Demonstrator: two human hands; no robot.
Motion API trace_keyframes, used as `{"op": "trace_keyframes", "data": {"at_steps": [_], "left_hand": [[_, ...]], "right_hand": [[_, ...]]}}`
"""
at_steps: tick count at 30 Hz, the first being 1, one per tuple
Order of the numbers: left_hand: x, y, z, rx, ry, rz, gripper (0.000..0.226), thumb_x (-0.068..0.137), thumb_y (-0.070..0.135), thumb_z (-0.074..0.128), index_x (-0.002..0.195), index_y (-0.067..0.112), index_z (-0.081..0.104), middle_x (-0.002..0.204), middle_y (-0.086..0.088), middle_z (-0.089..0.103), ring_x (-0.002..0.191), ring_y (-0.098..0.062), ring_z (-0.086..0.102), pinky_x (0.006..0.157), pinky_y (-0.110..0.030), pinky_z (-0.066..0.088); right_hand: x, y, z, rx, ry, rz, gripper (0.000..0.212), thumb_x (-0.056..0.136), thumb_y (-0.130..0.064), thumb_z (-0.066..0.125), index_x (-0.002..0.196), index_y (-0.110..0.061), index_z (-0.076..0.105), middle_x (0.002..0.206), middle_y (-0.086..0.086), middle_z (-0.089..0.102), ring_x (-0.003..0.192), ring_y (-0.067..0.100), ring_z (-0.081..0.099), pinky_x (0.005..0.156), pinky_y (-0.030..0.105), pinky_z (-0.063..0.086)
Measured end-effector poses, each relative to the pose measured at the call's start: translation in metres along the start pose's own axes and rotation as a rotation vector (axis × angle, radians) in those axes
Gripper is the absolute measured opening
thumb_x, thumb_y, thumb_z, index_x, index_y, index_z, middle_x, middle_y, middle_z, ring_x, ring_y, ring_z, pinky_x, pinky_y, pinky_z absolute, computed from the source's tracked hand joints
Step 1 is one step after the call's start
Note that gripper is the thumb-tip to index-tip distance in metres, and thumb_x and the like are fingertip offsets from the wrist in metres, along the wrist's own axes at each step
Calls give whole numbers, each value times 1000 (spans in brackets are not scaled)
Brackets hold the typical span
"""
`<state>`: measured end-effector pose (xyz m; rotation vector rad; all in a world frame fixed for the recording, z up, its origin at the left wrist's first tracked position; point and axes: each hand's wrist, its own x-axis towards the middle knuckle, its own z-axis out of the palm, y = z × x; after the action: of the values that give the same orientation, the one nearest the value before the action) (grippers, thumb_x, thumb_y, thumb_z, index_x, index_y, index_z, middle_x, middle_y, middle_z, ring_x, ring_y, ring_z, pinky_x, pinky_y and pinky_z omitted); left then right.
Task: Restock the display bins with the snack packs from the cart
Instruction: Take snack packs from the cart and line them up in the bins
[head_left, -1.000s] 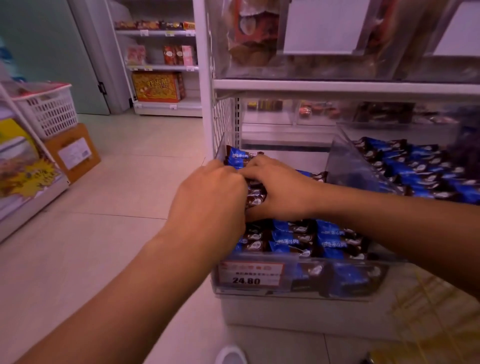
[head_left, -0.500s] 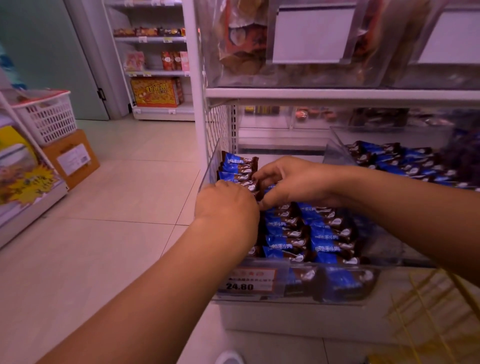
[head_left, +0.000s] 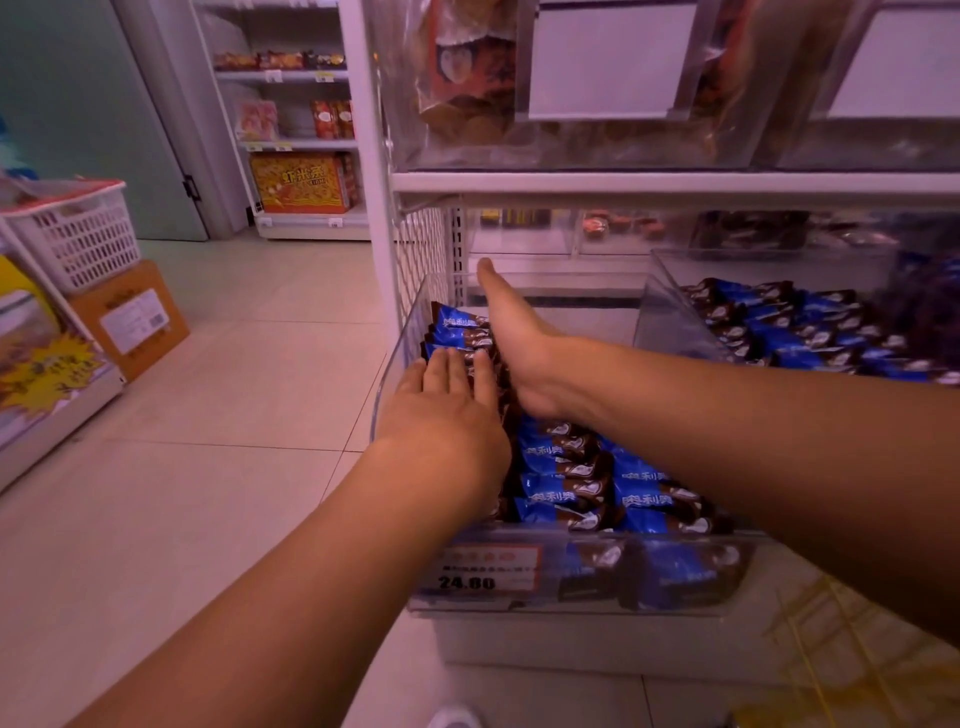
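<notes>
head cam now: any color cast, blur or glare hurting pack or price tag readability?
Head view: a pink-purple cast overall; the snack packs by the left hand read sharp; the price tag is blurred behind the clear bin front; wide-angle bending at the edges, the upper shelf bins hazy.

Open room at the clear bin's (head_left: 410, 332) rear, behind snack packs (head_left: 566, 457); shelf (head_left: 675, 183) overhead.

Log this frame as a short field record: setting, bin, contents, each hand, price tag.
setting: shop aisle, white shelving
bin: clear plastic display bin on the lowest shelf
contents: blue-and-brown snack packs in rows
left hand: flat, fingers straight, resting on the packs
right hand: flat, fingers straight, edge against the packs
price tag: on bin front, reads 24.80
</notes>
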<state>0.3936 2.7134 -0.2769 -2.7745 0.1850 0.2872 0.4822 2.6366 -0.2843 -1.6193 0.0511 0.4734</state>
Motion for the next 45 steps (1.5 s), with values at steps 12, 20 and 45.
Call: {"op": "trace_keyframes", "data": {"at_steps": [12, 20, 45], "left_hand": [[10, 3, 2, -100, -97, 0, 91, 100, 34, 47, 152, 7, -22, 162, -18, -18, 151, -31, -9, 122, -43, -1], [-3, -13, -11, -9, 257, 111, 52, 89, 35, 68, 135, 18, 51, 138, -6, 51, 127, -26, 46, 104, -40, 39], [-26, -95, 12, -670, 665, 383, 21, 59, 5, 78, 59, 20, 63, 86, 6, 68, 86, -4, 60, 76, -8, 42]], "right_hand": [[-4, 5, -7, 247, -108, 2, 93, 84, -88, 22, 88, -13, 78, 106, 14, 76, 93, 22, 74, 66, 30, 55], [-35, -6, -32, -357, 140, -153, 38, 105, -43, 38, 117, -15, 60, 128, 12, 62, 105, 22, 63, 89, 37, 54], [-20, 18, -2, -1695, -100, -542, 111, 82, -85, 37, 159, -13, 2, 168, 8, 2, 154, 28, 6, 123, 47, 18]]}}
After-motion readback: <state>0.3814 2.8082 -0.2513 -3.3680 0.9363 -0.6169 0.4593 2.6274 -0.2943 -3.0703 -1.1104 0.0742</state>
